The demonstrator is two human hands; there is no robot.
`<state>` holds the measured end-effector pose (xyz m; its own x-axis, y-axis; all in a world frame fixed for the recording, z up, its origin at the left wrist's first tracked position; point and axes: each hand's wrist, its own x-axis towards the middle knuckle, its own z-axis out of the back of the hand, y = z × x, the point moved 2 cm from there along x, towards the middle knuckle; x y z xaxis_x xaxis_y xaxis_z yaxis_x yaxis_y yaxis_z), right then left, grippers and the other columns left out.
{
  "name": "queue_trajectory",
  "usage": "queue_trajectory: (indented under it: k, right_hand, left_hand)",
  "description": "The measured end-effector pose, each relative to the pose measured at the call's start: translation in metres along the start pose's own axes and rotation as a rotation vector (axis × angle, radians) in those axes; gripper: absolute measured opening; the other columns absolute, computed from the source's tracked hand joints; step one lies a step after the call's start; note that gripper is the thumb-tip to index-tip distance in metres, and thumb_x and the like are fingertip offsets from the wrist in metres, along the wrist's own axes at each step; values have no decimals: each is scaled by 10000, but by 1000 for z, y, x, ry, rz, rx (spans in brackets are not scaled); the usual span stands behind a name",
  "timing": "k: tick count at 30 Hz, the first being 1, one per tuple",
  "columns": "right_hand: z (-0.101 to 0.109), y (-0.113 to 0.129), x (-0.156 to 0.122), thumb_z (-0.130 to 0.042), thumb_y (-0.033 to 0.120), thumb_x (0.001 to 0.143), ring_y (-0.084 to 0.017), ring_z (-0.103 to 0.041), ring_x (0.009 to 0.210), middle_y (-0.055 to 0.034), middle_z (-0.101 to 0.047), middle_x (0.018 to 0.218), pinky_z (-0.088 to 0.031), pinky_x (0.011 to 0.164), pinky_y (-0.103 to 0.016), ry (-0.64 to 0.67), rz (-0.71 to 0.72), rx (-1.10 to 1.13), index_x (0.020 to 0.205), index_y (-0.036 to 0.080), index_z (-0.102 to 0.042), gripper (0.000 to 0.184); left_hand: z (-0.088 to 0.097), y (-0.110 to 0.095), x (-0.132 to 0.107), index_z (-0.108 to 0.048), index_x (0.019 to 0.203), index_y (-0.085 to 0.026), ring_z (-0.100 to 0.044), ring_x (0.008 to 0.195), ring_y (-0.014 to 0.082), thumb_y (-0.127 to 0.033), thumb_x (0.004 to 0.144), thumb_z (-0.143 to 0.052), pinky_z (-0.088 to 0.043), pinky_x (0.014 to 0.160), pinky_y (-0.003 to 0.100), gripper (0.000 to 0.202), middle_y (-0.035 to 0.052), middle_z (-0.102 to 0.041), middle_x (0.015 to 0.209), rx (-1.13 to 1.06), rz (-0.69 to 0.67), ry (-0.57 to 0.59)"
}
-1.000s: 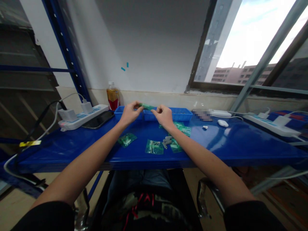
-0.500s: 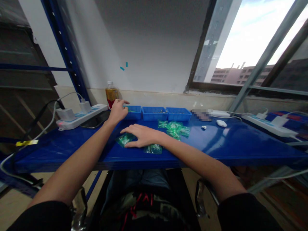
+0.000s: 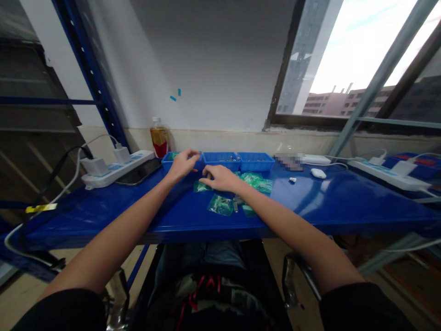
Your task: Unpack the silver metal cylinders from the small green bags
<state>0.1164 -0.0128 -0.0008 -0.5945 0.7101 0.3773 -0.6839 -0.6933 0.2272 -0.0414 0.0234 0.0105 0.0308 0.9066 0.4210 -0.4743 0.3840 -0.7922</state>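
My left hand [image 3: 185, 165] is over the front of the left blue bin [image 3: 168, 161], its thumb and index finger apart and nothing visible between them. Just right of it, my right hand [image 3: 222, 178] hovers low over the table with fingers spread and bent. A small green plastic bag [image 3: 201, 187] lies under its thumb side. Nearer the front edge rests another green bag [image 3: 220, 205] with small parts inside, beside a small metal piece [image 3: 236, 205]. More green bags [image 3: 257, 180] are heaped behind my right wrist, which partly hides them.
The middle bin [image 3: 221, 161] and right bin [image 3: 257, 162] hold small metal parts. A drink bottle [image 3: 159, 138], a phone [image 3: 139, 173] and a power strip [image 3: 119, 168] stand at the left. At the right are a white earbud case [image 3: 318, 173] and another power strip [image 3: 389, 177].
My left hand has come down and right from beside the bottle. My right hand has shifted right and back, and the green bag under it now lies farther right and back.
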Motion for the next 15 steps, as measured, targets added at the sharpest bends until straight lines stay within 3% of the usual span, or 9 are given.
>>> queue_trajectory:
  k: [3, 5, 8, 15]
  right_hand:
    - [6, -10, 1, -533, 323, 878, -171, -587, 859, -85, -656, 965, -412, 775, -285, -187, -53, -30, 1148, 127, -543, 334]
    - [6, -13, 2, -498, 230, 876, -182, -574, 958, -108, -641, 1056, -401, 859, -302, -203, -16, -87, 1142, 117, -557, 295]
    - [2, -12, 2, -483, 194, 855, -198, -564, 999, -115, -644, 1062, -390, 903, -318, -108, 42, -171, 1049, 121, -609, 242]
    - [-3, -4, 3, -428, 182, 863, -222, -588, 928, -148, -665, 984, -409, 844, -327, -32, 24, -315, 982, 95, -616, 239]
  left_hand:
    - [-6, -11, -5, -541, 1131, -205, -589, 965, 239, -467, 802, -516, -558, 702, 427, 421, 125, -502, 1267, -494, 154, 161]
    - [-10, -16, -9, -505, 1175, -237, -555, 1081, 289, -528, 824, -492, -546, 737, 483, 457, 147, -397, 1374, -645, 186, 247]
    - [-12, -17, -11, -466, 1222, -254, -498, 1180, 338, -586, 838, -451, -525, 785, 519, 508, 168, -318, 1430, -687, 210, 278]
    - [-16, -15, -11, -416, 1285, -245, -502, 1180, 334, -624, 830, -453, -506, 836, 512, 593, 183, -373, 1379, -810, 297, 225]
